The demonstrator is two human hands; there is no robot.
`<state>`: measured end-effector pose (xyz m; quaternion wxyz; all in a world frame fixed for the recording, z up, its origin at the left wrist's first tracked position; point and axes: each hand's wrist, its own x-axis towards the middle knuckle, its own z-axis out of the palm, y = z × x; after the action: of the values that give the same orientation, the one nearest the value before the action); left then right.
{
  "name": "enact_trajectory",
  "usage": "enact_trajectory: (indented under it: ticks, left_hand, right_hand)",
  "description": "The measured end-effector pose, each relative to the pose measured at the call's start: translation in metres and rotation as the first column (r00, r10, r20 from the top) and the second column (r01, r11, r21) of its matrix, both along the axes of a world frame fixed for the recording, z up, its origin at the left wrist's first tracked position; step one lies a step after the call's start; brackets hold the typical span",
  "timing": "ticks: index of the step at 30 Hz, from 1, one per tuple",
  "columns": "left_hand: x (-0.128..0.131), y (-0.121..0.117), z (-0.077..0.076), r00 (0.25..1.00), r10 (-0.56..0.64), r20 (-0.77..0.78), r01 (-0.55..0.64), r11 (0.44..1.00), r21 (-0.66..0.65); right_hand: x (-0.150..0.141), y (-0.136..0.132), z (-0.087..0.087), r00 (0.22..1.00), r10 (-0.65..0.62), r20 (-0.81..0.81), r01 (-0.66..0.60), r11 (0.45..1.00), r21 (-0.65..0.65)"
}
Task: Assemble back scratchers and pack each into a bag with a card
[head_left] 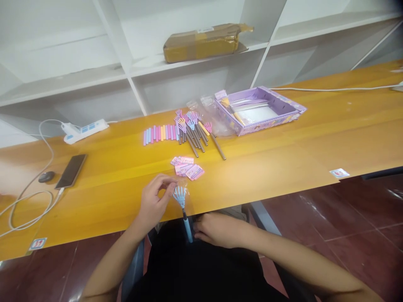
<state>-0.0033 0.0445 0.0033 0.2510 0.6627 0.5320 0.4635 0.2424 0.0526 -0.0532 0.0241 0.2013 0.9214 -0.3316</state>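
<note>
A light-blue back scratcher [187,228] with a hand-shaped head lies inside a clear plastic bag [188,197], its handle toward my lap. My left hand [154,200] pinches the bag's upper edge, just beside the blue claw. Close to the lower handle, my right hand [214,228] is curled at the table edge. Its fingertips are partly hidden, and whatever it grips is not clear. Just beyond my left hand lie several pink and purple printed cards [188,168].
Farther back are a pile of back scratchers [192,130], a row of coloured handle sleeves [161,133] and a purple box [267,119] with plastic packaging. A phone [71,171], cables and a power strip [86,131] occupy the left. A taped parcel [201,44] rests on the shelf.
</note>
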Motion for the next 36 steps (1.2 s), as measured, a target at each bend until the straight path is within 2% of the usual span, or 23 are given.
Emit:
enact_trajectory:
  ticks: [4,8,11,14,17,20,23,25,28,30,33,34,36]
  left_hand:
    - [0.0,0.006,0.003,0.999,0.036,0.012,-0.036,0.999,-0.008]
    - [0.003,0.006,-0.002,0.997,0.07,0.015,-0.07,0.997,0.014]
    - [0.005,0.005,-0.007,0.997,0.075,-0.014,-0.074,0.996,0.046]
    - [0.008,0.002,-0.012,0.997,0.022,-0.072,-0.02,0.999,0.031]
    - [0.009,0.001,-0.016,0.996,0.016,-0.087,-0.016,1.0,0.008]
    - [0.007,0.001,-0.02,0.996,0.088,-0.028,-0.088,0.996,0.008]
    - [0.004,0.001,-0.021,0.994,0.112,-0.005,-0.112,0.994,0.011]
    - [0.004,0.002,-0.019,0.994,0.107,-0.002,-0.107,0.994,-0.001]
    - [0.005,0.002,-0.016,0.993,0.115,0.019,-0.115,0.993,-0.004]
    - [0.005,0.002,-0.014,0.992,0.123,0.024,-0.123,0.992,0.013]
    - [0.005,0.002,-0.015,0.991,0.13,0.015,-0.131,0.991,0.036]
    - [0.004,0.002,-0.016,0.991,0.13,0.016,-0.131,0.991,0.042]
    - [0.003,0.003,-0.02,0.991,0.131,0.031,-0.132,0.99,0.048]
  right_hand:
    - [-0.002,-0.003,-0.008,0.999,-0.046,-0.019,0.049,0.977,0.209]
    - [-0.008,-0.008,-0.028,0.999,-0.032,-0.003,0.031,0.934,0.357]
    - [-0.011,-0.014,-0.044,0.997,-0.069,-0.025,0.073,0.898,0.433]
    - [-0.012,-0.016,-0.048,0.993,-0.117,-0.015,0.111,0.888,0.446]
    - [-0.008,-0.01,-0.037,0.992,-0.068,0.102,0.027,0.934,0.357]
    - [-0.002,-0.004,-0.019,0.981,0.019,0.194,-0.064,0.971,0.229]
    - [0.008,-0.004,0.003,0.976,0.018,0.219,-0.057,0.983,0.174]
    - [0.018,-0.003,0.02,0.984,0.013,0.176,-0.034,0.992,0.12]
    - [0.032,0.011,0.047,0.998,-0.047,-0.028,0.05,0.993,0.108]
    - [0.035,0.03,0.057,0.964,-0.178,-0.197,0.219,0.954,0.206]
    - [0.027,0.067,0.054,0.875,-0.307,-0.375,0.448,0.807,0.384]
    - [0.023,0.079,0.049,0.867,-0.299,-0.4,0.465,0.773,0.431]
    - [0.015,0.098,0.036,0.876,-0.251,-0.411,0.445,0.751,0.487]
